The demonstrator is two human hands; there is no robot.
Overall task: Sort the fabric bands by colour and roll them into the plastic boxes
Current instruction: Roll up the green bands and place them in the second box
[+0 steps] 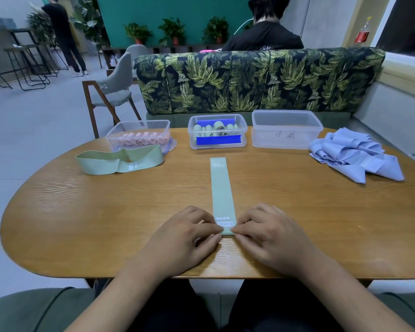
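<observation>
1. At the near end of the flat green band [221,192], the left hand [187,236] is set on its left edge and the right hand [268,238] on its right. The fingers [212,226] of both are curled and pinched on that end, apparently so a tight first turn can be started.
2. The band is laid straight on the counter [82,224], running away from the hands, so it can be rolled evenly.
3. Left of the band, a looped green band [120,160] is seen unrolled. Two loose green bands are counted.
4. Right of the band, blue bands [355,154] are heaped. Their number cannot be told.
5. Beyond the band, three boxes are lined up:
   - Pink rolls are held in the left box [139,121].
   - Green rolls are held in the middle box [243,137].
   - Nothing is seen in the right box [285,135], probably reserved for blue.
</observation>
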